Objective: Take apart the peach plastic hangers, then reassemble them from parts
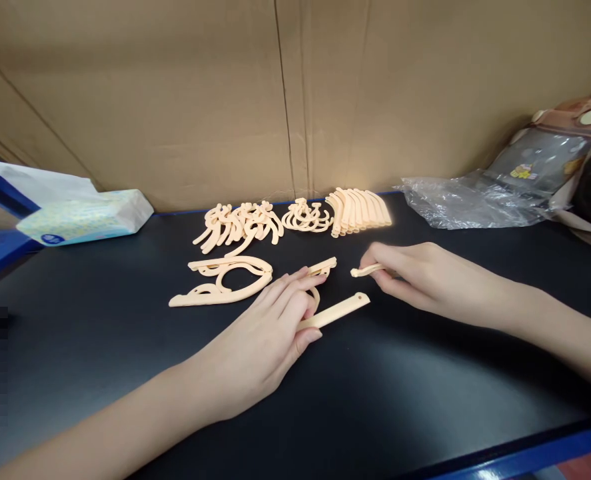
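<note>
My left hand (pixel 285 313) lies over a cream plastic folding hanger (pixel 342 312), its thumb and fingers closed around one arm. The palm and fingers hide much of this hanger's middle. Just right of it, my right hand (pixel 410 273) pinches a small cream plastic hanger piece (pixel 368 269), held apart from the hanger; the fingers cover its far end. Left of my left hand rests another folded hanger (pixel 245 292) with a curved inner part. Behind the hands are piles of loose hooked pieces (pixel 242 227), curved pieces (pixel 306 217) and hanger arms (pixel 360 210).
A tissue pack (pixel 90 217) stands at the back left of the black table (pixel 375 407). Crumpled clear plastic (pixel 475 200) and a transparent bottle (pixel 540 157) with a brown lid occupy the back right. A cardboard wall (pixel 200 100) closes off the rear.
</note>
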Demonstrator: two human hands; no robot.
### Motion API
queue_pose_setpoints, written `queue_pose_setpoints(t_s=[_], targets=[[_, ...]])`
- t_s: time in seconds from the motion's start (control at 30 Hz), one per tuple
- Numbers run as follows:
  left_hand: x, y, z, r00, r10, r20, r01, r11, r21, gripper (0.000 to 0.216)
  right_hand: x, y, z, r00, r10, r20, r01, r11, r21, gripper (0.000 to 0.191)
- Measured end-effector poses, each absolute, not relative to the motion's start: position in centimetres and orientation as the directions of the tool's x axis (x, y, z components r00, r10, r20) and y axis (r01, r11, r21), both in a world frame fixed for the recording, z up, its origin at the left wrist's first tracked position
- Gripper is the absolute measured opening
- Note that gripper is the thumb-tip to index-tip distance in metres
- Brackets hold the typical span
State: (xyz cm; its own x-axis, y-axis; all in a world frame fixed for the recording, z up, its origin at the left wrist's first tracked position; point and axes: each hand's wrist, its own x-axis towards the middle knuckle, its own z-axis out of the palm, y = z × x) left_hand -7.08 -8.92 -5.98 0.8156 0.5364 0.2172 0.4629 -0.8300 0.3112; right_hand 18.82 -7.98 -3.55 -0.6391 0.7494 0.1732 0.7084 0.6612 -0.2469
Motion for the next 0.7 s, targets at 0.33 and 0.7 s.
queue_pose_setpoints(t_s=[0.33,0.7], targets=[[-7.06,-8.88,-5.88,0.785,0.581,0.215,0.475,-0.787,0.394,0.01,18.41,-8.15,-3.53,-0.572,0.813,0.112,0.754,0.575,-0.318,0.022],[-7.26,-8.91,-6.1,0.783,0.588,0.204,0.481,-0.78,0.401,0.01,18.54,-7.89,-3.6,-0.658,0.753,-0.019,0.597,0.506,-0.622,0.016]])
